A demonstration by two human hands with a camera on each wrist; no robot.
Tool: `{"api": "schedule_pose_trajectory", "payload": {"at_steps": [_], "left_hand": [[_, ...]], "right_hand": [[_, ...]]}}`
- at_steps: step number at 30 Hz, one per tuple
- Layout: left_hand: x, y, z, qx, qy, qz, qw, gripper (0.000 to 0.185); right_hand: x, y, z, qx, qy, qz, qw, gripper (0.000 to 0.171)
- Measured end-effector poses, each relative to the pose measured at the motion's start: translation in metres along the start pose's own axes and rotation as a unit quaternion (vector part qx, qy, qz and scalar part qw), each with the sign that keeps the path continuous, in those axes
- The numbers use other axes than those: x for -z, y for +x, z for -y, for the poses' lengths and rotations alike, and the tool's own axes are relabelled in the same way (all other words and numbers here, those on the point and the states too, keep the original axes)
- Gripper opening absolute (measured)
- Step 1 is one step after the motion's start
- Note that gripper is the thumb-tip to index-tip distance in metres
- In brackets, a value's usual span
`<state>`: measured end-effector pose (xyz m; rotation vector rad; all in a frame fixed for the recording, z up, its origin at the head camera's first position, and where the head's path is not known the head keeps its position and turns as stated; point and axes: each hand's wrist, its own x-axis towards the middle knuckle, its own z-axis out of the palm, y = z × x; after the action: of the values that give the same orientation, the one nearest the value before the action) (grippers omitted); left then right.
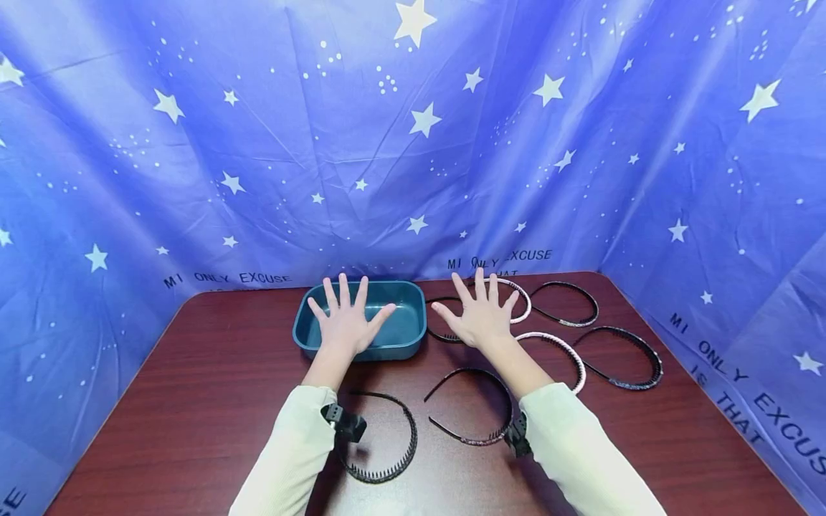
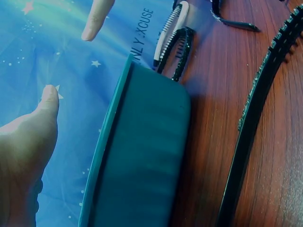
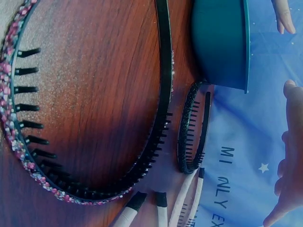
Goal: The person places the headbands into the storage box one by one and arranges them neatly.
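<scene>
Both hands spread flat above the bench, nothing held.

We've got our left hand [image 1: 345, 322] splayed over the teal tub [image 1: 400, 342] and our right hand [image 1: 480, 315] splayed over the far headbands, fingers straight, gripping nothing. We count one tub and seven headbands: the toothed black one [image 1: 395, 459] by our left sleeve, a sparkly dark one [image 1: 480, 436] by our right wrist, a dark one [image 1: 440, 333] just beside the tub, two pale beaded ones [image 1: 524, 302] [image 1: 571, 358], and two more black ones [image 1: 571, 304] [image 1: 635, 362] out right. We'd judge them light, springy plastic with snaggy teeth; best pinched at the top of the arch. The tub looks stiff and light; take its rim.
</scene>
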<state>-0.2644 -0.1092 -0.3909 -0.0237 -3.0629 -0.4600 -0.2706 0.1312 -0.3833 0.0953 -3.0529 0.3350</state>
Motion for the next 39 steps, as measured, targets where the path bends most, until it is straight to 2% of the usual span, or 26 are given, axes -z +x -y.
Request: {"api": "schedule_pose_trajectory", "payload": {"at_steps": [11,20,31,39], "left_hand": [[-0.003,-0.001,0.009,0.002,0.004,0.002,1.0000,0.092],[0.005,-0.004,0.022,0.011,0.013,-0.002,0.9999,0.093],[0.014,-0.006,0.052,0.029,-0.009,-0.012,0.9995,0.093],[0.020,-0.008,0.081,0.056,-0.075,-0.022,0.9954,0.092]], "right_hand": [[0.000,-0.003,-0.005,-0.004,-0.001,0.000,1.000,0.080],[0.001,-0.006,-0.015,-0.009,-0.006,0.001,1.000,0.080],[0.005,-0.009,-0.038,-0.026,-0.007,0.001,1.000,0.082],[0.004,-0.013,-0.063,-0.037,-0.003,-0.008,0.999,0.081]]}}
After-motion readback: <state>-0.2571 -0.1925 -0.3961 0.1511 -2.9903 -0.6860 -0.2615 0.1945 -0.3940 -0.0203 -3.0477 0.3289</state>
